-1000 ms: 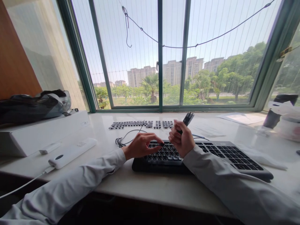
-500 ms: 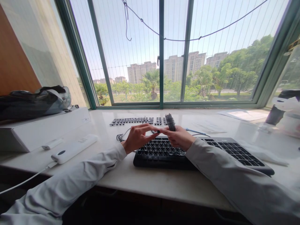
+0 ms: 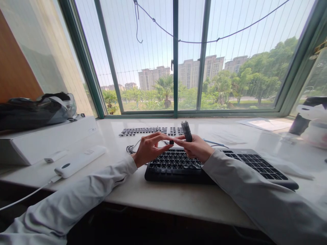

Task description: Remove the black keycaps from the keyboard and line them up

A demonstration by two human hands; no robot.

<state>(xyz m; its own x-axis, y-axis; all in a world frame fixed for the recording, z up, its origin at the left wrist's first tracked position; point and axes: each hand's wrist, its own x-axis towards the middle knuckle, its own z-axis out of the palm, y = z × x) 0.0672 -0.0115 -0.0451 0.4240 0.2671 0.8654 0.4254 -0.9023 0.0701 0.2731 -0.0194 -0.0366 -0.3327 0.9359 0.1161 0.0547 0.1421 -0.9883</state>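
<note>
A black keyboard lies on the white sill in front of me. Just above its left half, my left hand pinches a small black keycap between thumb and fingers. My right hand is closed round a dark keycap puller tool that sticks upward. One fingertip of that hand meets the keycap from the right. Rows of loose black keycaps lie laid out behind the hands.
A white box with a dark bag on top stands at left, with a white power strip beside it. A black cable coils near the left hand. Paper and a dark bottle sit at right.
The left hand rose from the keyboard with a keycap and met the right hand. The tool swung from tilted right to nearly upright. My view tilted up slightly.
</note>
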